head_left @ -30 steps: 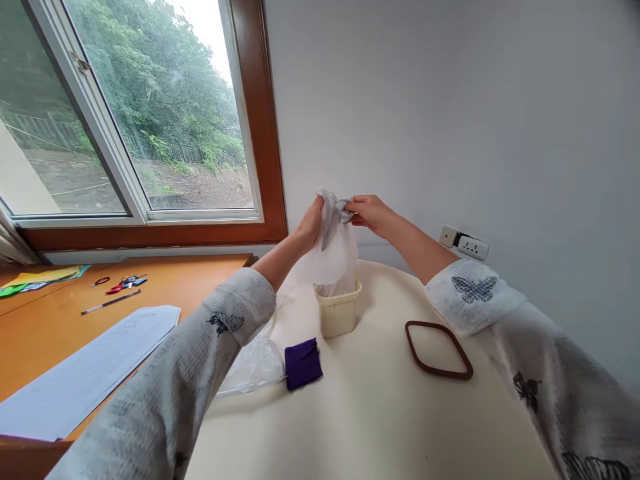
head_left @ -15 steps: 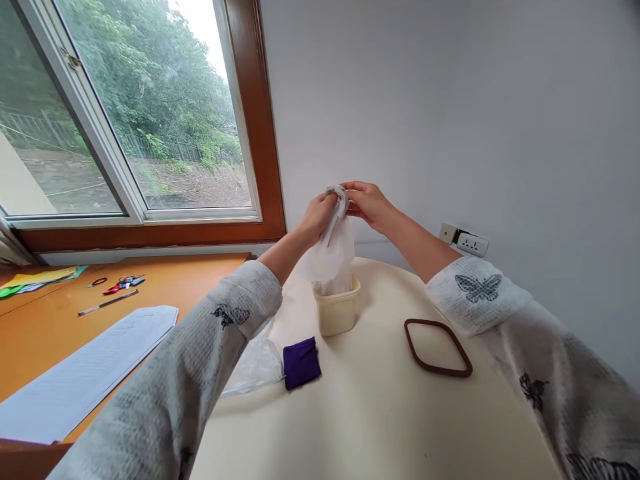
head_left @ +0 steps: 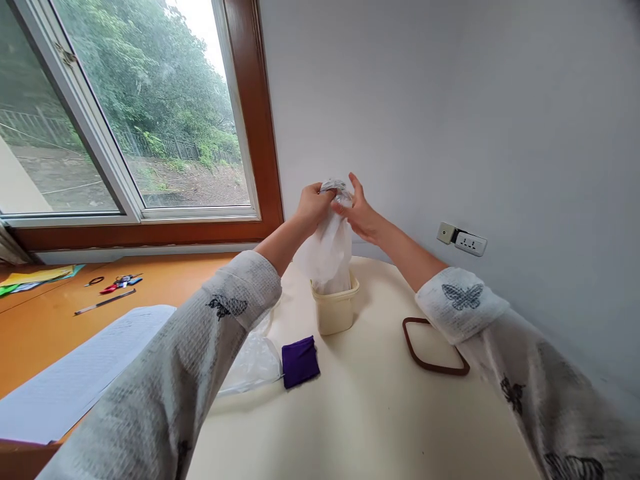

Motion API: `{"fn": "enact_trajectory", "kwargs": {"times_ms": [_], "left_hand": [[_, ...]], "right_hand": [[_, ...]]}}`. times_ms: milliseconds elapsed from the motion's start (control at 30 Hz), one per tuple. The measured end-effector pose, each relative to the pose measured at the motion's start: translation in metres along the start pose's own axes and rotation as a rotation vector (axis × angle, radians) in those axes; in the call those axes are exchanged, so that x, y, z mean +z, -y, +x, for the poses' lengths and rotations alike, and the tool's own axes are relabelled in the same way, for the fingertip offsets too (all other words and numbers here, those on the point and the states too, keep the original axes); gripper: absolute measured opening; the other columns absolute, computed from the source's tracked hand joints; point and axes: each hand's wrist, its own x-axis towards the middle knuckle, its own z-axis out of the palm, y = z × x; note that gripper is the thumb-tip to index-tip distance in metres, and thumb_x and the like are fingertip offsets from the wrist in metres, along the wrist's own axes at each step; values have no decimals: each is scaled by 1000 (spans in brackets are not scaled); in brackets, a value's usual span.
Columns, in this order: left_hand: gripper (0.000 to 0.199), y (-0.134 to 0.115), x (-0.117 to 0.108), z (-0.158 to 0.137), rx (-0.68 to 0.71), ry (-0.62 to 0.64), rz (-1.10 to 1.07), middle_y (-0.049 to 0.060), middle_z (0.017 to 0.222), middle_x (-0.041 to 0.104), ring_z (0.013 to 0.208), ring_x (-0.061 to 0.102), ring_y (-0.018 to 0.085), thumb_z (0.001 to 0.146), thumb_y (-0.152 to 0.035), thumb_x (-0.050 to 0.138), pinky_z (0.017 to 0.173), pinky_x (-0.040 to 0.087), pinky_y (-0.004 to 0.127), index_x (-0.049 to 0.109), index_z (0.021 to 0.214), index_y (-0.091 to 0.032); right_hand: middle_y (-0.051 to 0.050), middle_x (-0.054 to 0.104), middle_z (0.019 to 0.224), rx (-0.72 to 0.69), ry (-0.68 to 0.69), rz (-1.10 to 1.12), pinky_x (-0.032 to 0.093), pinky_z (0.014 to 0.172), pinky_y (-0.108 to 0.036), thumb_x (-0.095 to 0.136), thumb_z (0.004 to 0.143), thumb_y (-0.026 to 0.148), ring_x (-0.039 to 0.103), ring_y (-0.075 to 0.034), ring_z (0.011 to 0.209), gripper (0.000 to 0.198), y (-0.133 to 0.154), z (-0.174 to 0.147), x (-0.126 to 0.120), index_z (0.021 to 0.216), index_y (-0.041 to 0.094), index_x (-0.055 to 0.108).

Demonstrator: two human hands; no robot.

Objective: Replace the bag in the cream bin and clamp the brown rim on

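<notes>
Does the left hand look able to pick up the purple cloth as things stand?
Probably not: the left hand grips the bunched white bag. Otherwise the way looks free; the purple cloth lies uncovered on the table, on the near side of the tub.

The held plastic bag (head_left: 326, 257) is showing translucent white, the bin (head_left: 334, 315) is showing cream, and the cloth (head_left: 301, 363) is showing deep purple. The frame (head_left: 435, 367) is standing out reddish brown against the cream tabletop (head_left: 370, 413), while the desk (head_left: 165, 277) is gleaming orange. The pale grey sleeves (head_left: 240, 287) are bearing dark butterfly prints; the bag's top, indistinct here, is perhaps carrying greyish markings.
</notes>
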Motion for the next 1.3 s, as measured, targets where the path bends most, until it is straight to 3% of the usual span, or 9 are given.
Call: {"fn": "enact_trajectory", "kwargs": {"times_ms": [100, 333, 467, 633, 700, 800, 900, 1000, 1300], "left_hand": [[6, -1, 2, 3, 10, -20, 23, -1, 63, 53, 55, 49, 10, 71, -21, 55, 57, 39, 23, 57, 70, -16], [7, -7, 2, 3, 20, -28, 40, -1, 60, 49, 55, 47, 10, 71, -20, 54, 59, 38, 25, 56, 66, -16], [8, -9, 6, 1, 25, 8, 25, -2, 59, 47, 52, 43, 9, 73, -20, 52, 56, 36, 24, 55, 66, -17], [9, -6, 3, 0, 124, 50, 66, 0, 63, 51, 64, 51, 12, 73, -21, 53, 65, 39, 24, 55, 66, -16], [13, -7, -4, -6, 156, 118, 90, 2, 75, 58, 75, 55, 14, 74, -24, 55, 72, 41, 26, 60, 82, -16], [50, -5, -18, -21, 190, 230, 127, 7, 107, 58, 104, 52, 19, 74, -32, 60, 89, 38, 31, 45, 122, -23], [72, 13, -31, -42, 272, 234, 196, 6, 140, 32, 131, 26, 21, 76, -39, 59, 102, 26, 36, 20, 137, -31], [85, 43, -35, -63, 289, 132, 299, 5, 150, 6, 137, 9, 20, 76, -44, 59, 108, 14, 39, 5, 140, -30], [120, 112, -17, -94, 84, -34, 414, 17, 148, 5, 136, 6, 29, 58, -46, 73, 104, -4, 57, -13, 139, -22]], "right_hand": [[-2, 42, 133, -25, 24, 61, 47, 87, -31, 81, 48, 29, 45, -20, 117, 108, -19, -6, 15, 135, 34, 17], [1, 54, 122, 40, 72, 66, 49, 84, -28, 79, 49, 22, 51, -19, 110, 79, -50, -13, 26, 119, 32, 45], [-2, 67, 91, 177, 5, -26, 49, 75, -32, 81, 47, 27, 59, -21, 88, 51, -63, -16, 28, 94, 21, 61], [-3, 63, 63, 242, -163, -4, 45, 61, -30, 73, 58, 33, 59, -20, 67, 21, -80, -11, 31, 66, 17, 61], [-4, 65, 66, 228, -213, 48, 45, 60, -30, 70, 61, 32, 60, -19, 67, 19, -83, -8, 31, 67, 16, 61], [-5, 68, 78, 196, -288, 142, 47, 63, -29, 66, 64, 32, 61, -19, 74, 21, -82, -4, 29, 78, 17, 61], [-3, 68, 88, 191, -351, 220, 49, 67, -27, 64, 66, 31, 62, -17, 79, 23, -78, 0, 27, 85, 19, 60], [-2, 68, 88, 240, -407, 269, 51, 67, -27, 60, 70, 31, 62, -17, 80, 20, -77, 4, 25, 86, 19, 59], [1, 66, 77, 308, -405, 314, 49, 72, -27, 61, 69, 25, 61, -15, 78, 11, -63, 10, 30, 77, 17, 61]]}}
